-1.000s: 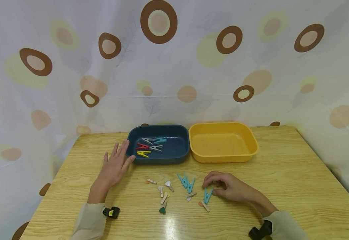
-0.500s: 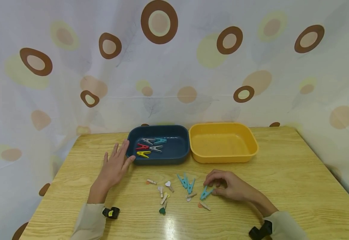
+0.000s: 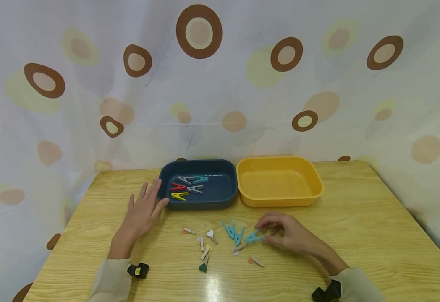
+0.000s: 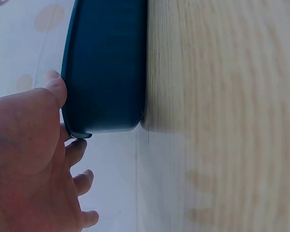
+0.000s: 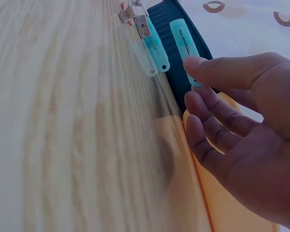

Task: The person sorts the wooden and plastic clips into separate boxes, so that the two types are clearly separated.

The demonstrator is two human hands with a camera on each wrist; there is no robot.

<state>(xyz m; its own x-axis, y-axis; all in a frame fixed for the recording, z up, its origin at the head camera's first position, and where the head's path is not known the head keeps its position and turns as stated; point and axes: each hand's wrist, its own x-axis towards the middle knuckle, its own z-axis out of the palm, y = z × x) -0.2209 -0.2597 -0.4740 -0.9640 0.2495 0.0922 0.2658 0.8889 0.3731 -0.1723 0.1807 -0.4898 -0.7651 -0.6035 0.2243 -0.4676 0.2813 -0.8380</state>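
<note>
In the head view, my right hand (image 3: 289,233) pinches a light blue plastic clothespin (image 3: 253,238) between thumb and fingers. The right wrist view puts this clothespin (image 5: 184,46) above the wood-grain table. Just left of it lie other light blue clothespins (image 3: 238,237). Small wooden clothespins with heart and other coloured ornaments, such as one with a dark green heart (image 3: 203,267), are scattered nearby. My left hand (image 3: 140,214) rests against the left end of the dark blue tray (image 3: 201,205), fingers extended. In the left wrist view its thumb (image 4: 55,88) touches the tray's rim.
Several clothespins lie inside the blue tray, including a red one (image 3: 178,186) and a yellow one (image 3: 179,196). A yellow tray (image 3: 280,202) stands against its right side. Behind the table (image 3: 356,226) hangs a patterned curtain (image 3: 212,92).
The right hand has lifted its light blue clothespin from beside the orange-ornamented wooden one and turned it sideways, its closed end now pointing left. The left hand stays at the blue tray.
</note>
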